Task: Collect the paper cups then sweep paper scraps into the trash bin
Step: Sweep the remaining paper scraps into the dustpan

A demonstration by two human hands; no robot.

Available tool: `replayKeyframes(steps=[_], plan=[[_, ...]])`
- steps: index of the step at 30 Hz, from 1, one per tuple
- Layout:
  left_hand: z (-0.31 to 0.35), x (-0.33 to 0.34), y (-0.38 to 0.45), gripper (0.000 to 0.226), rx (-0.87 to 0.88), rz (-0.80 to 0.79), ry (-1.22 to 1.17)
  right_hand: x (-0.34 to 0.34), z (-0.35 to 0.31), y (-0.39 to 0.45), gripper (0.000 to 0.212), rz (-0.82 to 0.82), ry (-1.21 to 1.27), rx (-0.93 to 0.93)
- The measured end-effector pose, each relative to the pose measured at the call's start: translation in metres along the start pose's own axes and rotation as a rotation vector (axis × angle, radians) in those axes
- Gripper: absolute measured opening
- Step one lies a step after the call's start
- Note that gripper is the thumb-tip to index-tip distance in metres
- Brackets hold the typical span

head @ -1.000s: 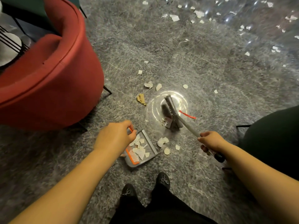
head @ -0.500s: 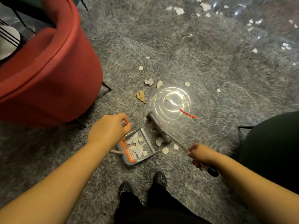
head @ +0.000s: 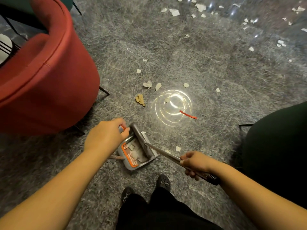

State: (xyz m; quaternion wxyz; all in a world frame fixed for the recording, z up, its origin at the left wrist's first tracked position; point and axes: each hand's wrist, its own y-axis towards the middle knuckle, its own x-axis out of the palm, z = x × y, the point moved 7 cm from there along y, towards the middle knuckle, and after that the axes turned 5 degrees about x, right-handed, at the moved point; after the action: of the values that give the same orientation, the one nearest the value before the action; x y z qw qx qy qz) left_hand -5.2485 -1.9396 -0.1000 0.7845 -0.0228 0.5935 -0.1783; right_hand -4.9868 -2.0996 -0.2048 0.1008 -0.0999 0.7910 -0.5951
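Observation:
A grey dustpan (head: 132,165) with an orange comb stands on the grey floor in front of my shoes. White paper scraps lie inside it. My left hand (head: 106,137) grips the dustpan's upright handle from above. My right hand (head: 193,161) holds the broom's long handle (head: 162,151); the broom head (head: 142,139) lies across the dustpan's mouth. Loose scraps (head: 178,148) lie just right of the pan. More scraps (head: 147,84) and a red strip (head: 187,114) lie farther out. No paper cup or trash bin shows.
A red round armchair (head: 46,77) stands close on the left, its dark legs on the floor. A dark chair (head: 279,146) stands at the right edge. Many white scraps (head: 174,12) litter the far floor. A bright lamp reflection (head: 172,105) shines on the floor.
The broom head swept from the bright spot toward me and now lies on the dustpan, pushing scraps in. My right hand pulled back. My left hand kept hold of the dustpan handle.

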Motion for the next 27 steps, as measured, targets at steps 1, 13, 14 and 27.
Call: replayKeyframes(steps=[1, 13, 14, 27], plan=[[0.001, 0.000, -0.004, 0.023, 0.010, 0.001, 0.008, -0.001, 0.003, -0.002, 0.013, 0.011, 0.006, -0.004], [-0.009, -0.005, -0.027, 0.016, 0.064, -0.135, -0.023, -0.034, 0.070, -0.012, 0.003, 0.235, 0.158, -0.025], [-0.004, -0.003, -0.027, 0.016, 0.102, -0.167, 0.011, -0.038, 0.077, -0.011, 0.006, 0.253, 0.164, -0.023], [0.030, 0.014, -0.042, 0.015, 0.249, -0.155, 0.142, -0.044, 0.124, 0.000, 0.024, 0.372, 0.090, 0.095]])
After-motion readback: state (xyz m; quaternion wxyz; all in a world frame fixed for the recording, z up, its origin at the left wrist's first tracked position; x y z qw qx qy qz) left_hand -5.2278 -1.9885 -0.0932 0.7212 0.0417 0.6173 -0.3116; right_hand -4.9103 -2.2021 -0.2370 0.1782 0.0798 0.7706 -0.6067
